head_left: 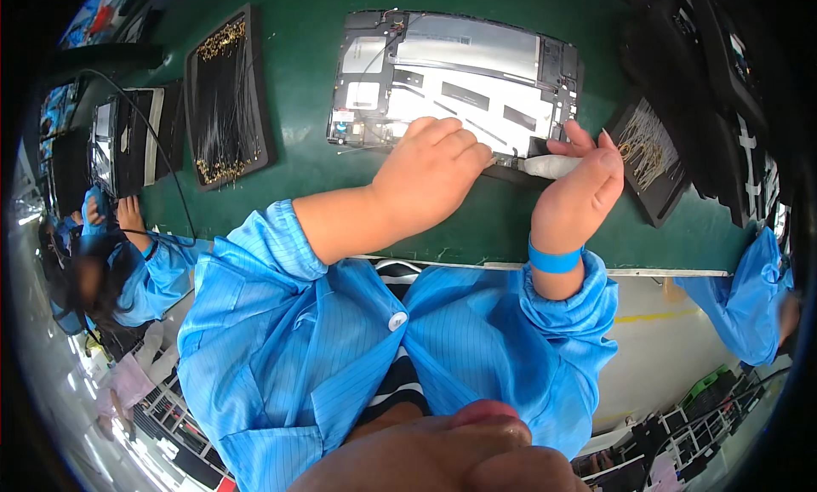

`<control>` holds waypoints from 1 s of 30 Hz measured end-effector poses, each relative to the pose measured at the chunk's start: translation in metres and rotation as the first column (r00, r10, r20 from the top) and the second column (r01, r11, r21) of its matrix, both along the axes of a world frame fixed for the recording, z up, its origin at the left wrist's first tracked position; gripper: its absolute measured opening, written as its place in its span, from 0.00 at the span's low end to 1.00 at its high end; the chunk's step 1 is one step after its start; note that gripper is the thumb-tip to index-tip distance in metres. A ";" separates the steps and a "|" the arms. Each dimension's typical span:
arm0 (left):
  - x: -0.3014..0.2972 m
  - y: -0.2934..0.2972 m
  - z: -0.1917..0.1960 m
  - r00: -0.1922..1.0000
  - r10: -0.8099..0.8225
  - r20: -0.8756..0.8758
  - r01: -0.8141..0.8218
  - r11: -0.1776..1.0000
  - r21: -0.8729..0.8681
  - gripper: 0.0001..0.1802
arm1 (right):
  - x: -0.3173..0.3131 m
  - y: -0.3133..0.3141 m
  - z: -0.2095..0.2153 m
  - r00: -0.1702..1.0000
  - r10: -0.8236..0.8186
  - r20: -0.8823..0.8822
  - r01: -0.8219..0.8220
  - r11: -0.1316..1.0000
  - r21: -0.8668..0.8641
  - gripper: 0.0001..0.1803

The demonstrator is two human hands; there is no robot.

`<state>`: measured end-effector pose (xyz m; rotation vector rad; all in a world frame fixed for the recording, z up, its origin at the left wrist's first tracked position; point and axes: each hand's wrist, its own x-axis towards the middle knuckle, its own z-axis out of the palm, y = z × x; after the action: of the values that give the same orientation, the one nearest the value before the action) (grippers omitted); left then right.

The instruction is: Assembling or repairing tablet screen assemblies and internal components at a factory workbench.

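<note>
An opened tablet-like device (466,94) lies on the green bench, its silver plates, black frame and small circuit parts exposed. My left hand (432,170) rests over its near edge, fingers curled down and closed; what the fingertips hold is hidden. A thin pale wire (362,150) sticks out to the left from under this hand. My right hand (583,185) is at the device's near right corner. One of its digits, in a white finger cover (551,166), points left and touches the edge; other fingers are raised and apart. A blue band circles the right wrist.
A black tray (265,109) of thin dark cables with gold ends is at left; another tray (659,211) of pale cables sits at right. Black stacked holders (698,109) stand beyond it. Other devices (128,139) and a person's hand (129,215) are far left.
</note>
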<state>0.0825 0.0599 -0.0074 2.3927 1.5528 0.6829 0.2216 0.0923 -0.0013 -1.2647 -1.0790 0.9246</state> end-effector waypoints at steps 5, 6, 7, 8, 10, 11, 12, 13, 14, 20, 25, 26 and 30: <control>0.001 -0.001 0.003 1.000 0.010 -0.024 -0.010 1.000 -0.004 0.08 | 0.002 -0.002 -0.013 0.989 0.139 0.047 -0.141 0.989 0.038 0.21; 0.001 -0.001 0.003 0.999 0.015 -0.029 -0.015 1.000 -0.003 0.08 | 0.002 -0.002 -0.014 0.984 0.167 0.055 -0.170 0.984 0.049 0.20; 0.001 -0.001 0.003 0.999 0.020 -0.035 -0.020 1.000 -0.002 0.09 | 0.002 -0.003 -0.015 0.985 0.165 0.057 -0.167 0.985 0.049 0.20; 0.002 -0.001 0.003 0.999 0.020 -0.032 -0.020 1.000 -0.002 0.09 | 0.002 -0.003 -0.016 0.982 0.178 0.070 -0.182 0.981 0.064 0.19; 0.001 -0.001 0.004 1.000 0.015 -0.016 -0.016 0.999 -0.050 0.10 | 0.003 -0.003 -0.015 0.978 0.188 0.086 -0.195 0.978 0.080 0.18; 0.001 -0.001 0.003 1.000 0.014 -0.015 -0.015 0.999 -0.049 0.10 | 0.003 -0.003 -0.015 0.972 0.214 0.095 -0.224 0.969 0.107 0.16; 0.002 -0.001 0.002 1.000 0.018 -0.018 -0.019 0.999 -0.047 0.10 | 0.004 -0.003 -0.015 0.965 0.240 0.105 -0.252 0.958 0.133 0.15; 0.002 -0.001 0.002 1.000 0.022 -0.021 -0.023 0.999 -0.044 0.10 | 0.004 -0.001 -0.013 0.966 0.237 0.107 -0.250 0.959 0.135 0.15; 0.002 -0.001 0.003 1.000 0.020 -0.020 -0.021 0.999 -0.044 0.10 | 0.002 0.000 -0.010 0.914 0.249 0.320 -0.321 0.927 0.194 0.11; -0.004 0.001 0.007 0.996 -0.015 -0.089 0.009 0.998 -0.063 0.09 | -0.007 0.013 0.017 0.597 0.399 0.696 -0.613 0.787 0.074 0.06; -0.036 0.013 0.019 0.938 0.269 -0.220 -0.251 0.962 0.105 0.10 | 0.014 0.029 0.001 0.969 0.169 -0.180 -0.206 0.954 -0.218 0.16; -0.051 0.012 0.023 0.814 0.507 -0.284 -0.465 0.861 0.206 0.10 | 0.021 0.027 0.010 0.984 0.096 -0.153 -0.130 0.965 -0.230 0.19; -0.086 -0.019 0.012 0.746 0.662 -0.071 -0.647 0.746 0.159 0.17 | 0.046 0.013 0.022 0.941 0.338 -0.004 -0.269 0.742 -0.614 0.26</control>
<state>-0.0036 0.0405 0.0049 1.9437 2.5203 0.7729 0.2680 0.1056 0.0206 -1.7071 -1.1350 1.5610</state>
